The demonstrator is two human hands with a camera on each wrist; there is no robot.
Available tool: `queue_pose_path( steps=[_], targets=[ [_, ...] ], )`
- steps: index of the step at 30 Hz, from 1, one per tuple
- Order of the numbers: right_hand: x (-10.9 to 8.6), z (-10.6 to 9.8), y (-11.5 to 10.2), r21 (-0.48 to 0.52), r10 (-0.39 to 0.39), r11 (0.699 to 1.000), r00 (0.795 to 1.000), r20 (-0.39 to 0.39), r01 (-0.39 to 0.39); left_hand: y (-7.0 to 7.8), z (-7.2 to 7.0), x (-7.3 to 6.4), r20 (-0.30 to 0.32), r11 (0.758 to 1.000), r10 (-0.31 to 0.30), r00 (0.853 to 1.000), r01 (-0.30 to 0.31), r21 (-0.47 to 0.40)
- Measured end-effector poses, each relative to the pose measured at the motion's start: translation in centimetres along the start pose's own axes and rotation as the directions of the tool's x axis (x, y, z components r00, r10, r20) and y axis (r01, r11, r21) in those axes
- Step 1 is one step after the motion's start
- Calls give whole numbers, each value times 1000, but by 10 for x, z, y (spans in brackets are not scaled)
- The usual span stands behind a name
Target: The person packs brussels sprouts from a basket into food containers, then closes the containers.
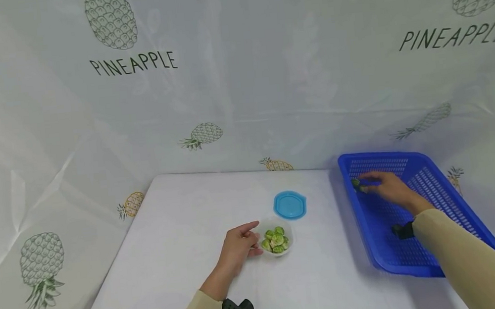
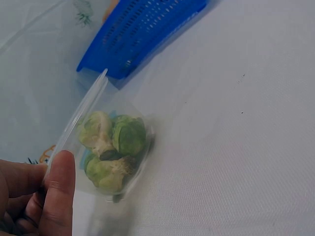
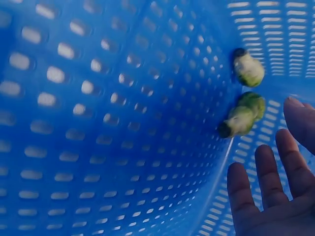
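A small clear plastic bowl (image 1: 290,235) stands on the white table with several Brussels sprouts (image 1: 276,239) inside. My left hand (image 1: 237,245) holds this bowl at its left side; in the left wrist view its fingers (image 2: 60,189) are at the rim. Inside the blue basket (image 1: 368,242), my right hand (image 1: 387,188) reaches toward the left wall, its fingers spread and nothing held. Loose Brussels sprouts (image 3: 241,118) lie along the foot of that wall, just beyond the right fingertips in the right wrist view.
Behind the bowl, a light blue lid (image 1: 290,205) lies flat on the white table (image 1: 182,220). The basket's raised rim surrounds the right hand. A white sheet (image 1: 266,73) printed with pineapples hangs at the back and sides.
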State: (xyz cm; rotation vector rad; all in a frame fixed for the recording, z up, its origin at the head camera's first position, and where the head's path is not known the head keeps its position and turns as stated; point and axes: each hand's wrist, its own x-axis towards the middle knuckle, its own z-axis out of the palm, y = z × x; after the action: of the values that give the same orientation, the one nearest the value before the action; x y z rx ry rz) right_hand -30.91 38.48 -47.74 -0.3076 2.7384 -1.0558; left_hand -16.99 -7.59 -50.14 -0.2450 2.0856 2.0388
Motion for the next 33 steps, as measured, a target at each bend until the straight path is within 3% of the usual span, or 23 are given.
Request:
queue_pose_path(
  steps=[18, 33],
  targets=[
    [10, 6, 16, -28, -28, 999, 999, 41, 29, -1, 0, 2, -1, 1000, -3, 1000, 3, 16],
    [-12, 0, 28, -72, 4, 997, 998, 58, 0, -1, -1, 6, 0, 999, -24, 1000, 24, 30]
  ],
)
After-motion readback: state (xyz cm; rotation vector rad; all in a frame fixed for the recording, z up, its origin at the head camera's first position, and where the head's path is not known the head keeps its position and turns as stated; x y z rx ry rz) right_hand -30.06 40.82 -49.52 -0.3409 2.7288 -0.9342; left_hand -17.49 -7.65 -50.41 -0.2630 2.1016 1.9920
